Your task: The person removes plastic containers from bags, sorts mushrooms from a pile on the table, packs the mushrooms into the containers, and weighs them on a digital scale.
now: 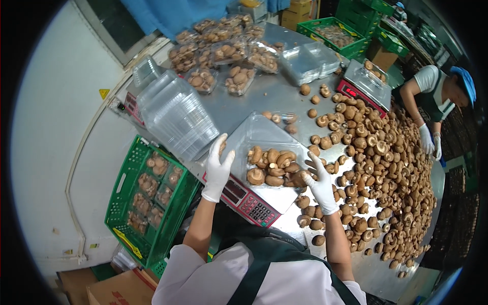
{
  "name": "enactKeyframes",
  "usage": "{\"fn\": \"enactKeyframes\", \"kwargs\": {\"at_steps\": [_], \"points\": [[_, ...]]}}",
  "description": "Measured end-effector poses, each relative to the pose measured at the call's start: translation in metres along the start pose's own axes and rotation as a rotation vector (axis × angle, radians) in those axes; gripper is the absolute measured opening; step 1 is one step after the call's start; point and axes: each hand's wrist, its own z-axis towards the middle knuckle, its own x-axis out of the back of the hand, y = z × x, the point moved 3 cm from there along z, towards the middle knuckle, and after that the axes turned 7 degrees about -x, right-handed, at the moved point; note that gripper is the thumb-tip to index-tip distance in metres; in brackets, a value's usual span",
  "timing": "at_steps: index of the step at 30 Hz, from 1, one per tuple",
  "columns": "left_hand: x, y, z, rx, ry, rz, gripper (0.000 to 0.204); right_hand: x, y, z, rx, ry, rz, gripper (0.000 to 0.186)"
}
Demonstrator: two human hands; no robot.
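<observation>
Way over left, got a green crate [119, 190] below and left of the left hand, loaded with clear packs of mushrooms [148, 184]. Closer in, just up and left of that same hand, a tall leaning stack of clear containers [175, 119]. Can't make out any contact there.

Next up, the left hand [218, 173] — white glove, thumb and fingertips apart, with something brownish showing between them. Too small to say whether it's gripped. Beyond that hand, across the tabletop [264, 96], a pile of filled packs [226, 53].

Just right of the left hand and a bit below, a red scale [254, 206] with a display and keypad. Sitting on the scale, between both hands, a clear tray [269, 138] with a bunch of brown mushrooms [273, 165] inside.

Then the right hand [321, 185], gloved too, fingers and thumb spread apart at the tray's right side. Can't say if touching the mushrooms there. Up past the right hand, a lower stack of clear trays [307, 63]; up and to the right, another scale [362, 93].

Right of the right hand, a huge heap of loose mushrooms [386, 170] — and on its far side, a person in a blue cap [427, 94], gloved hands [427, 140] beside the heap.
</observation>
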Motion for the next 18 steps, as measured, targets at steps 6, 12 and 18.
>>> {"fn": "enactKeyframes", "kwargs": {"at_steps": [6, 12, 18], "points": [[0.021, -0.015, 0.006, 0.093, 0.099, -0.081, 0.042, 0.000, 0.011, -0.014, 0.169, 0.104, -0.194, 0.066], [0.026, -0.022, 0.008, 0.159, 0.077, -0.128, 0.039, -0.004, 0.000, -0.019, 0.200, 0.114, -0.357, 0.057], [0.013, -0.024, 0.009, 0.132, 0.050, -0.152, 0.038, 0.005, 0.027, -0.017, 0.083, 0.267, -0.212, 0.035]]}}
